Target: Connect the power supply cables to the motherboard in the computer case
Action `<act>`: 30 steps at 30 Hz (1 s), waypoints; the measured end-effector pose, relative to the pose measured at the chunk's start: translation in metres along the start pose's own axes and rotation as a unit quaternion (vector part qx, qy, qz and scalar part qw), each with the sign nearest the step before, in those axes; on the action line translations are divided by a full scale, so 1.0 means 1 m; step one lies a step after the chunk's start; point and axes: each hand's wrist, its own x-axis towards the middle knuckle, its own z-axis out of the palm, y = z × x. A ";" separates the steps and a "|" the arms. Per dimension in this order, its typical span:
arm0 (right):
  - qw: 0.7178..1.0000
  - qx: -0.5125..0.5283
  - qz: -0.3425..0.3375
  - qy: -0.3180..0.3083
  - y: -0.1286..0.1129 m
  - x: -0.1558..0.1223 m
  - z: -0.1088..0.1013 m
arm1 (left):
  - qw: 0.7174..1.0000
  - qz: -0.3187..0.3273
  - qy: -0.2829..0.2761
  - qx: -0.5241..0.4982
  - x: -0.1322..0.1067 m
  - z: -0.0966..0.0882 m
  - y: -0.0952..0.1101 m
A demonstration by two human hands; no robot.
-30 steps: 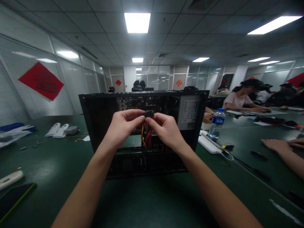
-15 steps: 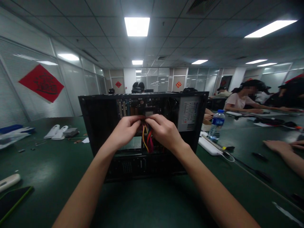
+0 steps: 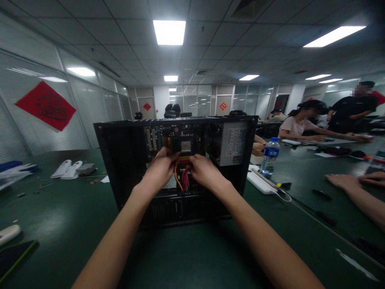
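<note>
An open black computer case [image 3: 117, 160] stands on the table in front of me, its inside facing me. My left hand [image 3: 162, 166] reaches in, its fingers closed at the left side of a bundle of yellow, red and purple power cables [image 3: 185, 178]. On the bundle's right, my right hand [image 3: 205, 169] pinches at the cables; its fingertips are partly hidden. Just above my hands is a square silver processor [image 3: 185, 146] on the dark motherboard [image 3: 192, 131]. A fan [image 3: 214, 140] and a silver power supply [image 3: 233, 142] sit at the right inside the case.
On the green table [image 3: 60, 224], white objects [image 3: 67, 170] and a grey block [image 3: 86, 169] lie left. Right of the case are a water bottle [image 3: 270, 155], a white power strip [image 3: 261, 182] and cords. Another person's hand [image 3: 343, 180] rests at right; other people sit or stand behind.
My hands have moved slightly apart and lower, showing the processor and cables between them. The view has shifted a little to the right. A standing person now shows at the far right.
</note>
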 end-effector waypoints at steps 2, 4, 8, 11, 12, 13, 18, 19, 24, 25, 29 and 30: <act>1.000 0.026 -0.003 -0.003 0.003 0.003 0.011 | 1.000 0.016 -0.024 -0.003 0.001 0.003 -0.005; 0.999 0.050 -0.005 -0.002 0.007 0.007 0.022 | 0.999 0.020 -0.040 -0.009 0.002 0.005 -0.007; 0.998 0.064 -0.001 -0.007 0.018 0.013 0.040 | 0.999 -0.020 -0.040 -0.028 0.004 0.010 -0.009; 0.997 0.068 0.019 -0.020 0.025 0.017 0.047 | 0.997 -0.043 -0.050 -0.036 0.004 0.013 -0.010; 0.997 0.073 0.022 -0.019 0.027 0.018 0.048 | 0.997 -0.044 -0.057 -0.033 0.004 0.014 -0.011; 0.996 0.080 0.020 -0.015 0.028 0.019 0.049 | 0.997 -0.039 -0.065 -0.030 0.004 0.015 -0.011; 0.992 0.123 0.038 -0.008 0.030 0.022 0.051 | 0.993 0.047 -0.105 -0.009 0.002 0.024 -0.015; 0.991 0.126 0.045 -0.014 0.030 0.022 0.051 | 0.992 0.055 -0.111 -0.002 0.002 0.027 -0.017; 0.992 0.109 0.040 -0.038 0.023 0.020 0.050 | 0.991 0.046 -0.129 0.008 -0.001 0.044 -0.024; 0.993 0.105 0.036 -0.040 0.021 0.019 0.050 | 0.990 0.038 -0.134 0.006 -0.001 0.047 -0.025; 0.994 0.090 0.032 -0.050 0.020 0.018 0.048 | 0.988 0.026 -0.151 -0.014 -0.001 0.052 -0.026; 0.994 0.088 0.035 -0.053 0.020 0.018 0.047 | 0.988 0.025 -0.153 -0.018 -0.001 0.052 -0.025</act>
